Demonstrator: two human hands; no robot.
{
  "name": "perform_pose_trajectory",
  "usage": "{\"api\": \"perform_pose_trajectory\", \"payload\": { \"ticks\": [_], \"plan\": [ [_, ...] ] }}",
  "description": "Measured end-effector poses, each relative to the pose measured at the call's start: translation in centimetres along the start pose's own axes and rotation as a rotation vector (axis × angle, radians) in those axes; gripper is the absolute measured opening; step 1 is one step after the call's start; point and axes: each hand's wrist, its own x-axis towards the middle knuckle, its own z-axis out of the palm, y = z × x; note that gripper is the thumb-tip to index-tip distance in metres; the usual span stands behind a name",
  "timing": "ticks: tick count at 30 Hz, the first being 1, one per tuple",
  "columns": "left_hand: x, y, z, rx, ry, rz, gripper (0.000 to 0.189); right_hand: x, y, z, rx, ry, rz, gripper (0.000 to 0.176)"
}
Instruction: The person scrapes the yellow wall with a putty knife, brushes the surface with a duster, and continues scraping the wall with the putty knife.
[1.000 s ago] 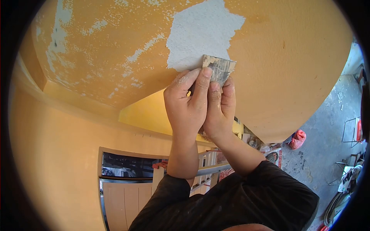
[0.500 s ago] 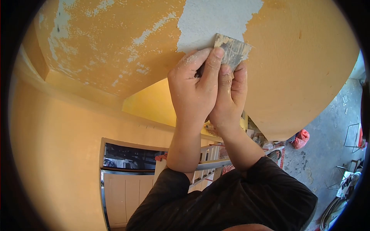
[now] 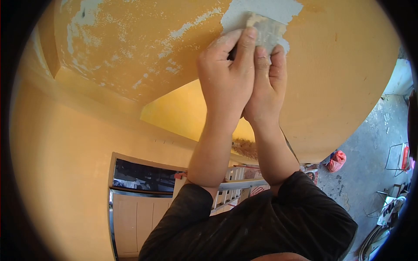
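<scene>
A flat scraper blade (image 3: 266,31), smeared with grey and cream residue, lies against the orange painted surface (image 3: 331,65) at the edge of a bare whitish patch (image 3: 244,13). My left hand (image 3: 228,71) grips it from the left, thumb on its face and fingers curled behind. Beside it, my right hand (image 3: 269,87) pinches the lower edge with the thumb and bent fingers. Both wrists touch or nearly touch. The handle, if any, is hidden by my hands.
Below my arms stands a metal ladder (image 3: 230,187). A framed door (image 3: 139,222) is at the lower left. On the grey floor (image 3: 361,152) at the right are a red plastic bag (image 3: 336,161) and a metal-framed stand (image 3: 396,156).
Both hands and the blade have moved upward in view and slightly right, onto the whitish patch's right part. My arms are stretched further, and the view has shifted slightly.
</scene>
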Motion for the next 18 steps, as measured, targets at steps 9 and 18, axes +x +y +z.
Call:
{"api": "perform_pose_trajectory", "payload": {
  "ticks": [9, 18],
  "plan": [
    [-2.1, -0.3, -0.3, -0.008, -0.047, -0.081, 0.026, -1.8, 0.3, -1.4, -0.077, -0.016, -0.055, 0.009],
    [-1.6, -0.7, -0.3, 0.022, -0.094, -0.163, 0.02, -1.7, 1.4, -1.5, -0.027, 0.012, -0.041, 0.018]
  ]
}}
